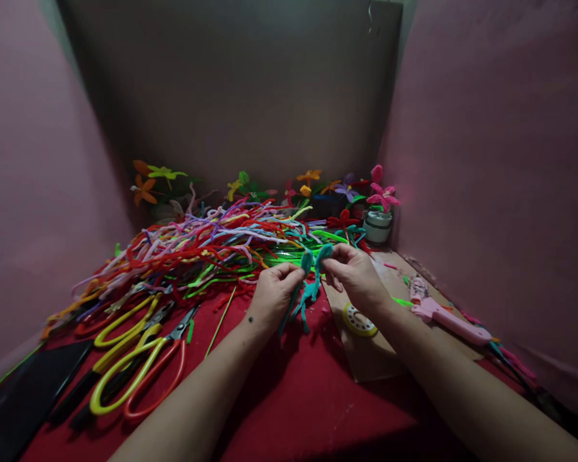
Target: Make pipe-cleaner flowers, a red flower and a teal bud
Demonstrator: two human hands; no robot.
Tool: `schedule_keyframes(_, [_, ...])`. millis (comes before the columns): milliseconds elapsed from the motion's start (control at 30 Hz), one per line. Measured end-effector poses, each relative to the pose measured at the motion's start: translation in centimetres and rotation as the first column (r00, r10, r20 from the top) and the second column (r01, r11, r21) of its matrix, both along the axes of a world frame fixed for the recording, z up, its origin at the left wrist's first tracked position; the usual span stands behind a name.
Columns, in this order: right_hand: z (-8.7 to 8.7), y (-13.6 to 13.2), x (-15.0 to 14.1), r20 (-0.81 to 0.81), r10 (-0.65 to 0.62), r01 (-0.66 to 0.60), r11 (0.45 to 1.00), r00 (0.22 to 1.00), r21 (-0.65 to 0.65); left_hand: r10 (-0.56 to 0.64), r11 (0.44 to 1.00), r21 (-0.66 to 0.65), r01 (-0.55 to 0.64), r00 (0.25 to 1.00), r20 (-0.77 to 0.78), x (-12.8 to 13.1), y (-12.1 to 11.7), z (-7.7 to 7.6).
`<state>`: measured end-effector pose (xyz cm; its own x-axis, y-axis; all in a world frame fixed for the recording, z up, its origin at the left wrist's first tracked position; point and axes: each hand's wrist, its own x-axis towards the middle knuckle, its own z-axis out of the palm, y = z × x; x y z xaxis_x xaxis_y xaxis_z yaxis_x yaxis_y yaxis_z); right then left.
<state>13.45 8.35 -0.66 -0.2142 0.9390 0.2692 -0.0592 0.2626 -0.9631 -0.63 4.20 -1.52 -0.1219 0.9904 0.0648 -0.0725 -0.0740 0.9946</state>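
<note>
"Where is the teal fuzzy piece hanging?"

"Above the red counter; left fingers and right fingers are clamping its looped upper ends."

"Which way is it pointing?"

"Its long axis is running roughly upright, loops facing up, strands trailing down."
</note>
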Motion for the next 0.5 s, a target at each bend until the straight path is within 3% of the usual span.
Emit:
schedule_keyframes(100, [-0.31, 0.06, 0.34, 0.005, 0.006, -0.006, 0.999, 1.0, 0.036, 0.048, 0.999, 0.025, -0.045, 0.993, -0.11, 0.2, -0.16, 0.04])
schedule_keyframes(233, [-0.64, 0.07, 0.58, 0.075, 0.009, -0.015, 0.997, 0.997, 0.079, 0.072, 0.997, 0.043, -0.066, 0.987, -0.141, 0.29, -0.17, -0.11])
schedule_keyframes(500, [-0.68, -0.31, 0.45, 0.083, 0.016, -0.017, 1.0, 0.996, 0.012, 0.098, 0.993, 0.091, -0.081, 0.974, -0.204, 0.18, 0.02, -0.45])
